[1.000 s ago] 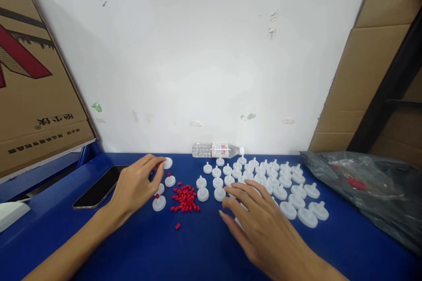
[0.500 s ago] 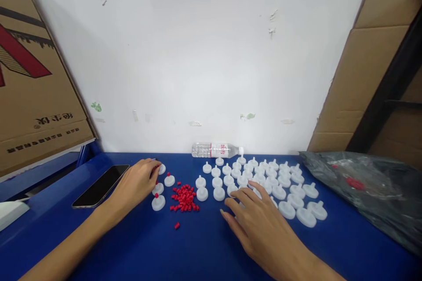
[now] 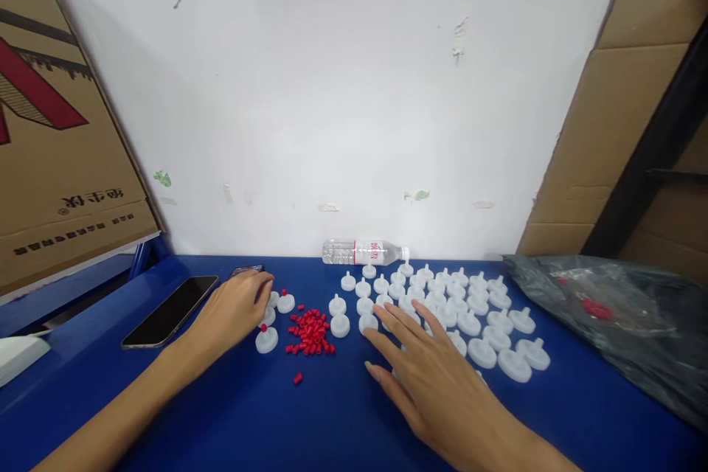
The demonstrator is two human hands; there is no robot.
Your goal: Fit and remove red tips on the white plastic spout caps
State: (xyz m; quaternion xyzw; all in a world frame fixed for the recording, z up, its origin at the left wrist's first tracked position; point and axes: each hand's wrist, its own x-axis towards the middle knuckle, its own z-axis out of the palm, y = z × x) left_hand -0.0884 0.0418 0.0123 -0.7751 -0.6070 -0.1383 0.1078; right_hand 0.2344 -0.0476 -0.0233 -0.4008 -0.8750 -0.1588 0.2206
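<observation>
My left hand (image 3: 243, 306) is at the left of the table, its fingers curled down on a white spouted cap (image 3: 273, 299) that is mostly hidden behind them. Beside it stand several white spouted caps with red tips, among them one nearer me (image 3: 266, 340) and one to the right (image 3: 285, 302). A pile of small red sleeves (image 3: 313, 332) lies between my hands, with one loose red sleeve (image 3: 298, 378) nearer me. My right hand (image 3: 431, 376) spreads its fingers over the near-left part of a large group of white spouted caps (image 3: 482, 352), covering some of them.
A clear bottle (image 3: 365, 253) lies along the wall. On the left are a black phone (image 3: 170, 312), a dark object (image 3: 248, 268) behind my left hand, and a printed cardboard box (image 3: 66, 162). A grey plastic bag (image 3: 613, 339) with red pieces lies at right.
My left hand has come slightly toward me, and the white cap at its fingers has shifted the same way. My right hand has moved a little left with its fingers stretched further.
</observation>
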